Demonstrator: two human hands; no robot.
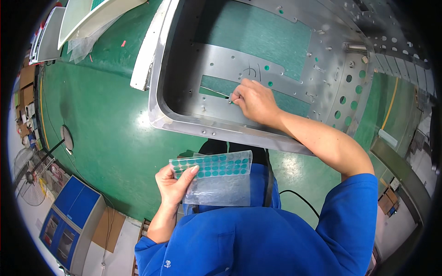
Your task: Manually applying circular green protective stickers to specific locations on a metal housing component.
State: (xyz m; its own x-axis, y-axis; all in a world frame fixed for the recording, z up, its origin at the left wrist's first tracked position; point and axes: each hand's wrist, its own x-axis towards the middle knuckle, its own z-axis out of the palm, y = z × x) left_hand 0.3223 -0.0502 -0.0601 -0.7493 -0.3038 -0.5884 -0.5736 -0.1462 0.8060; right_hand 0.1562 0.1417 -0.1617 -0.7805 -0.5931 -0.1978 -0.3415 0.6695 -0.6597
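Note:
My left hand (174,184) pinches a sheet of round teal stickers (223,165) at its left end, thumb on top. The stickers sit in rows on a clear backing. A clear plastic film (216,191) hangs below them over my lap. My right hand (254,101) reaches inside a large metal enclosure (221,60), fingertips pinched close to the panel beside a rectangular cutout. A thin pale line runs from the fingertips across that cutout; whether it is a tool or an edge I cannot tell. A small green spot shows under the fingertips. What they hold is hidden.
The enclosure's near rim (221,130) passes under my right forearm. Studs and holes dot its panel. A white curved part (94,20) with loose plastic film is at upper left. A fan (32,188) and a blue cabinet (73,216) stand at left. A black cable (301,198) lies at right.

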